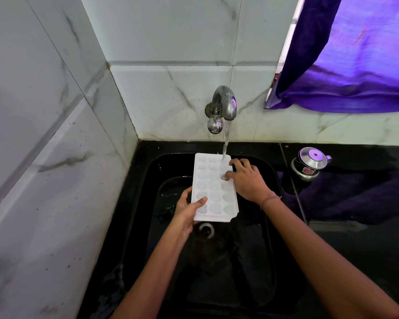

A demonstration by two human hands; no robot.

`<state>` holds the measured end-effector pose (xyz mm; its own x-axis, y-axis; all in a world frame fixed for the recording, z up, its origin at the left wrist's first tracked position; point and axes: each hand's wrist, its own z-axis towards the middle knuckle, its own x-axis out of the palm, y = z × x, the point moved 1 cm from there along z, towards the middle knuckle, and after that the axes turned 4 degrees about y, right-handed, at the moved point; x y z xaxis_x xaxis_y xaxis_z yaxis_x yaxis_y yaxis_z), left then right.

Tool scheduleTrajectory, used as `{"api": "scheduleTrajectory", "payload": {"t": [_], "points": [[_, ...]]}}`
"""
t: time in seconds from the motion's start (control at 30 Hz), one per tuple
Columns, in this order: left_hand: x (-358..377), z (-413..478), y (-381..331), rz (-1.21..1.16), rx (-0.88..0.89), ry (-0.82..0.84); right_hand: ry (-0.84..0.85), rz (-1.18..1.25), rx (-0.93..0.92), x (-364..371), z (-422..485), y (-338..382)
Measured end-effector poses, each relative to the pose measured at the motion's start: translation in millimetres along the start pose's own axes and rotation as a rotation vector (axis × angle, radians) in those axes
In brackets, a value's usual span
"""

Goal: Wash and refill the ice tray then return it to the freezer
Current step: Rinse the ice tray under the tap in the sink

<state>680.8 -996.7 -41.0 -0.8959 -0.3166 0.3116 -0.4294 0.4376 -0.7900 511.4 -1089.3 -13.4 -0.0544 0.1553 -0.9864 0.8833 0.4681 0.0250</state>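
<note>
A white ice tray (213,189) with several round cups is held over the black sink (267,226). My left hand (186,210) grips its near left corner, thumb on top. My right hand (245,178) rests on the tray's right side, fingertips pressed into a cup on the far right. Water runs from the chrome tap (225,103) onto the tray's far right corner, beside my right fingers.
The sink drain (206,230) lies just below the tray. A small steel pot with a lid (309,165) stands on the black counter (355,238) to the right. White marble tile walls close in at the left and back. A purple curtain (355,54) hangs at upper right.
</note>
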Motion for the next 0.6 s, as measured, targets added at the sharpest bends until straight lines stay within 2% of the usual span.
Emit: {"api": "scheduleTrajectory", "payload": {"t": [0.3, 0.6], "points": [[8, 3, -9, -0.05, 0.004, 0.04, -0.141, 0.109, -0.001, -5, 0, -2], [21, 3, -7, -0.015, 0.033, 0.093, -0.087, 0.021, 0.018, -1, 4, 2]]}}
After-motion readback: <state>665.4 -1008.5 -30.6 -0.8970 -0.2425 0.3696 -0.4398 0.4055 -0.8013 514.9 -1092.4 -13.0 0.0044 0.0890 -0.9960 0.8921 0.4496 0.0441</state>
